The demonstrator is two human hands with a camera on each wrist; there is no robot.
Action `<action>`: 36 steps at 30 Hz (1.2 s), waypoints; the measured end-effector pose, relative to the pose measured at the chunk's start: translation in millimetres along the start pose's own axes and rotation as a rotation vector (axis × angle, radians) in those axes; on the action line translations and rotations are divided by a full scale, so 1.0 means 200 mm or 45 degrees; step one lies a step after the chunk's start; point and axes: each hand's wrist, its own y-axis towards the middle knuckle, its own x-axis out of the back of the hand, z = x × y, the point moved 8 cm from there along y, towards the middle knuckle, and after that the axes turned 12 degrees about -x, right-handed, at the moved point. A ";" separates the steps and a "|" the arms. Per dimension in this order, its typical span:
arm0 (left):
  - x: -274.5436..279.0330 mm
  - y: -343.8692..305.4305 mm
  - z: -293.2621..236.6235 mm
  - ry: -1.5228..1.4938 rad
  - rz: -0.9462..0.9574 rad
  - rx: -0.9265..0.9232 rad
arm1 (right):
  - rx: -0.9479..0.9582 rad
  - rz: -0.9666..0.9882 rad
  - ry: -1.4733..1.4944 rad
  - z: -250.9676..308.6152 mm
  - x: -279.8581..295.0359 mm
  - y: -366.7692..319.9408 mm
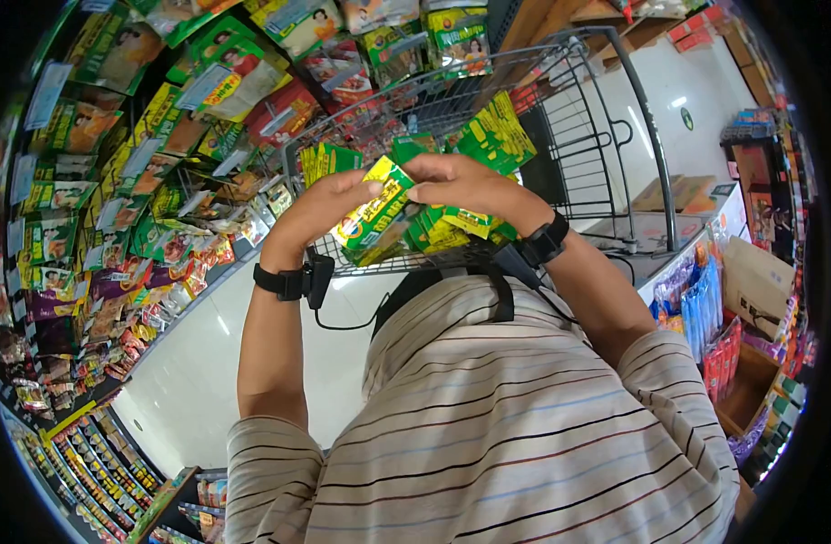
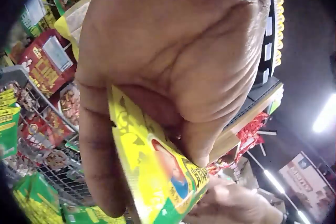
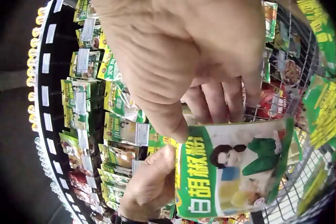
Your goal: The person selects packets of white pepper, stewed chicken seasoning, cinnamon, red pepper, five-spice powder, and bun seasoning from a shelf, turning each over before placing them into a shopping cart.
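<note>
A green and yellow packet of white pepper powder [image 1: 372, 207] is between my two hands, over a wire shopping cart. My left hand [image 1: 323, 207] pinches one side of it with thumb and fingers. From the other side my right hand [image 1: 474, 189] grips it too, its thumb near the top edge. The right wrist view shows the packet's front [image 3: 236, 169], with large characters and a printed portrait. In the left wrist view the packet [image 2: 152, 166] stands edge-on under my left palm [image 2: 168, 50]. Several more green and yellow packets [image 1: 495, 136] lie in the cart below.
The cart's wire basket [image 1: 578, 150] reaches up to the right. On the left, a shelf rack of hanging packets [image 1: 134, 118] runs close by. Boxes [image 1: 683, 195] and blue bags [image 1: 701, 299] stand on the right. Pale floor tiles [image 1: 193, 363] show below left.
</note>
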 end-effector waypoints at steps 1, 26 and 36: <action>0.00 -0.02 -0.05 -0.048 -0.001 0.013 | -0.086 0.022 -0.126 0.05 -0.02 -0.03; -0.01 -0.31 -0.43 -0.025 -0.624 -0.607 | 0.505 -0.242 0.361 0.64 0.02 -0.26; 0.00 -0.32 -0.55 -0.320 -0.629 -0.593 | 0.423 -0.276 0.317 0.72 -0.04 -0.33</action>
